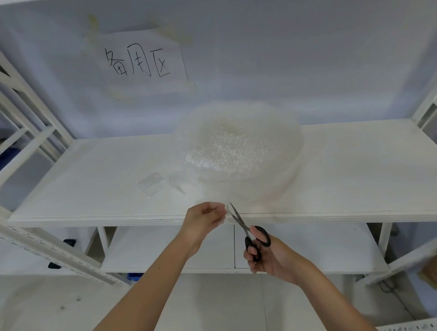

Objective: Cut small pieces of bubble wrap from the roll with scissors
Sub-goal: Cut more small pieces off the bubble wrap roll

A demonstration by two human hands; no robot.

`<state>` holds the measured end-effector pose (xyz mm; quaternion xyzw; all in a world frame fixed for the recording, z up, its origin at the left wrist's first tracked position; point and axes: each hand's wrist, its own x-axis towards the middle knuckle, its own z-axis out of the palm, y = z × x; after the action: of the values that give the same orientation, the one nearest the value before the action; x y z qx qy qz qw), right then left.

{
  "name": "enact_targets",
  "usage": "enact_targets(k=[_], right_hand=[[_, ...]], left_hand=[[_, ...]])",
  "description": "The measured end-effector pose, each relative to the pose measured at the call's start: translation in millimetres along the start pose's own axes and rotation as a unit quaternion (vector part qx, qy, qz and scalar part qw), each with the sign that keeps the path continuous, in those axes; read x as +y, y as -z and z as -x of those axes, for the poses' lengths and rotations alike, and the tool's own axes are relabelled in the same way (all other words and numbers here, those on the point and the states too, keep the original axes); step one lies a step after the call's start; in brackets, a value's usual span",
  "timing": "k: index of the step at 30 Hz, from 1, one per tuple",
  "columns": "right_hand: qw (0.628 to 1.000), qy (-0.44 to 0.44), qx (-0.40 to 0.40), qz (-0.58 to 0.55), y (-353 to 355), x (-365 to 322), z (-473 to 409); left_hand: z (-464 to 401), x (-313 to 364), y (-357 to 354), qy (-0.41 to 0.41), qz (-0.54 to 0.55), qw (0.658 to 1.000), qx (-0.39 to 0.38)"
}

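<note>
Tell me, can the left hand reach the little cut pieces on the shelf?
Probably yes. The cut pieces lie in the open just beyond the left hand, nothing between, but it is pinching the bubble wrap now.

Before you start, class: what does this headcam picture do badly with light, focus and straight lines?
Head view: the wide lens bends the shelf edge and rack posts; flat, even light leaves only faint shadows; the bubble wrap roll blurs pale into the wall, with small glints; the scissors and both hands, left and right, look sharp; the corners smear.
</note>
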<state>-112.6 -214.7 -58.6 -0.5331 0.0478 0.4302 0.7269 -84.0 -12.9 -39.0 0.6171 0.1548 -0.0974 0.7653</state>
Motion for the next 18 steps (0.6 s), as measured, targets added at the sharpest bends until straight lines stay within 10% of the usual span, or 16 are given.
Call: enact_targets(k=[18], right_hand=[[0.999,0.027,0.035,-0.007,-7,-12,-22]], left_hand=[[5,-5,5,0.012,-0.019,0.999,-0.026]])
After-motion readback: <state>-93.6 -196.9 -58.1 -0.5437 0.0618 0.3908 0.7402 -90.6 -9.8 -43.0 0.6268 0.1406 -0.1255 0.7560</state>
